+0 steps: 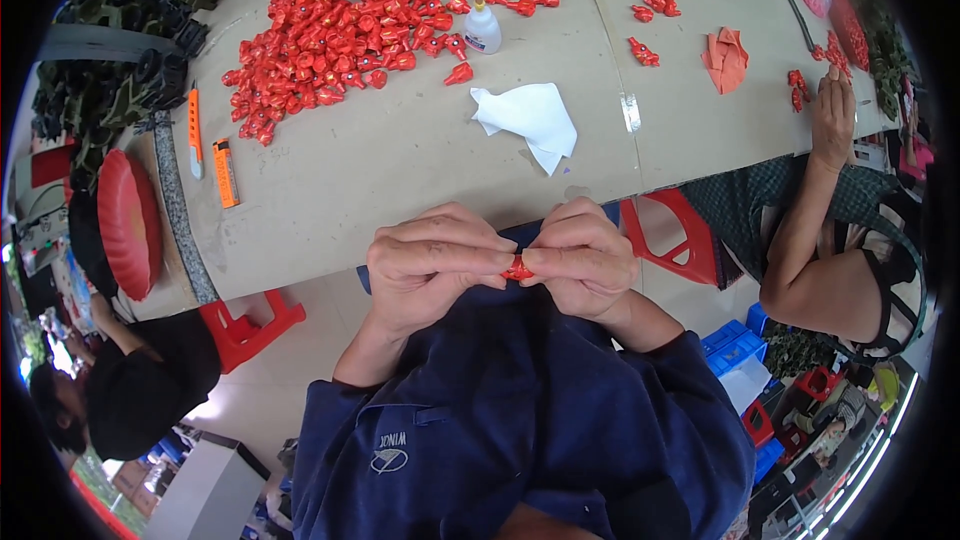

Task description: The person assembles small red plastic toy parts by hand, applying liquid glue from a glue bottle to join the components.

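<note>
A small red plastic part (518, 268) is pinched between both my hands, in front of my chest and just off the table's near edge. My left hand (440, 262) grips one side of it with thumb and fingertips. On its other side, my right hand (583, 258) holds it the same way. The fingers cover most of the part, so its full shape is hidden. A big heap of similar red parts (345, 35) lies on the table beyond my hands. Between the heap and my hands rests a crumpled white cloth or paper (530, 120).
A small white dropper bottle (482, 28) stands beside the heap. An orange cutter (195, 135) and an orange blade case (225, 173) lie at the left, near a red bowl (130, 225). At right, a co-worker's hand (832, 120) is near red parts and an orange cloth (726, 60).
</note>
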`<state>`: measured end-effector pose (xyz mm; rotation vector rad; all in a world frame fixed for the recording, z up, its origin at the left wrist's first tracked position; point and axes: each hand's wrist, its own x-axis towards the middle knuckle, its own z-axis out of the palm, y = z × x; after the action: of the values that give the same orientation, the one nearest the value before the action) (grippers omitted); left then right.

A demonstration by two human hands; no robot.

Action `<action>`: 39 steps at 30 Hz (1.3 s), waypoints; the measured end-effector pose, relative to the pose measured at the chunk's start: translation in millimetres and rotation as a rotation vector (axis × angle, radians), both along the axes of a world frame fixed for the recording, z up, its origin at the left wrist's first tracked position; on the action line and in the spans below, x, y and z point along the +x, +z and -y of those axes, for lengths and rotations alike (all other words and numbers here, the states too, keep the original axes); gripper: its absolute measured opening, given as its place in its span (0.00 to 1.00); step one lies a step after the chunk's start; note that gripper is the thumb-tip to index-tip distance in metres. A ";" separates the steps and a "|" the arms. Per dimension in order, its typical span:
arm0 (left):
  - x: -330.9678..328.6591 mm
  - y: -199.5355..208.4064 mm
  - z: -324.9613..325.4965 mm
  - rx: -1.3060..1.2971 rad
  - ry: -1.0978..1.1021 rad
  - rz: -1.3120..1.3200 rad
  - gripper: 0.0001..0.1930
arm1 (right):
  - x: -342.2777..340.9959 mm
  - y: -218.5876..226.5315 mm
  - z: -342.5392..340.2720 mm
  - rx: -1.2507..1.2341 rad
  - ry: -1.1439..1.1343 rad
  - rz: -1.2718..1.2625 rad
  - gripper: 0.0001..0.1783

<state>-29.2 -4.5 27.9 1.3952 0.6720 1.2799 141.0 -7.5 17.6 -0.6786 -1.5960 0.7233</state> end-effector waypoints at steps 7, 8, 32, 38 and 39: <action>0.8 -2.1 -1.6 -0.074 -0.015 -0.035 0.07 | -2.4 -2.9 -0.2 -0.134 0.018 -0.052 0.14; 1.7 -4.2 1.2 -0.227 -0.002 0.027 0.08 | -3.9 -4.6 0.5 -0.218 0.011 -0.076 0.13; 3.2 -15.2 1.1 -0.518 0.037 0.284 0.07 | -1.0 -9.1 -6.3 -0.306 0.003 0.004 0.13; 3.3 -22.6 2.8 -0.420 0.021 0.298 0.08 | -4.1 -7.6 -3.6 -0.340 0.010 -0.067 0.13; 3.4 -21.9 2.4 -0.426 0.034 0.281 0.08 | -4.7 -7.4 -2.4 -0.424 0.015 -0.111 0.13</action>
<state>-25.8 -7.0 6.0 0.8432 0.7242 1.2409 136.3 -5.1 10.2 -0.9148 -1.3570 1.1077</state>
